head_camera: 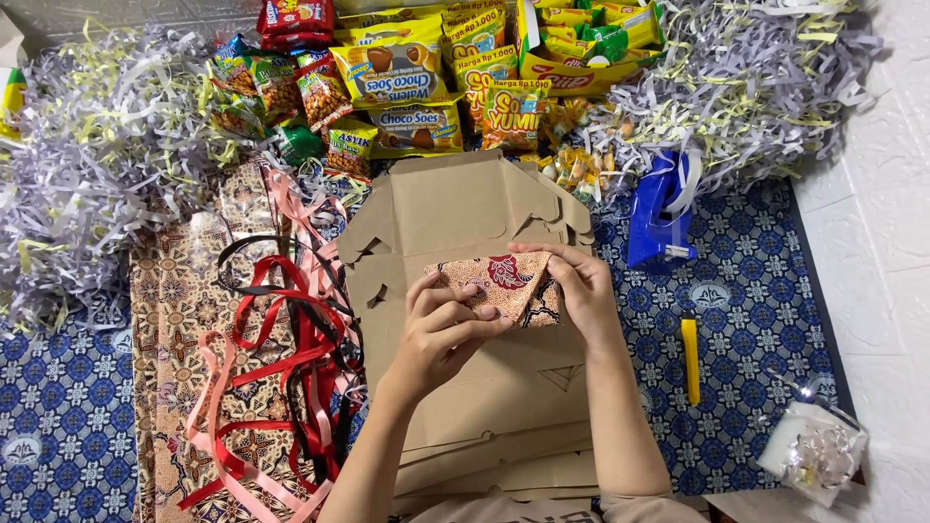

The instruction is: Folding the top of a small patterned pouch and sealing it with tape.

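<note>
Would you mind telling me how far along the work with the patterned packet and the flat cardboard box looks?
Done: the packet already looks wrapped in patterned paper. In hand: the left hand and right hand hold it together above the flat box, pressing its folds. Left: the box is unfolded, the snacks are piled apart, the ribbons lie loose, and the tape dispenser stands unused.

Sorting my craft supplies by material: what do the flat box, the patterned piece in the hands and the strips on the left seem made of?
Flat box: plain brown cardboard, matte, with die-cut tabs. Patterned piece: probably printed cloth or paper; folds softly, hard to tell. Strips: likely satin ribbon, red, pink and black, slightly glossy and curling.
</note>
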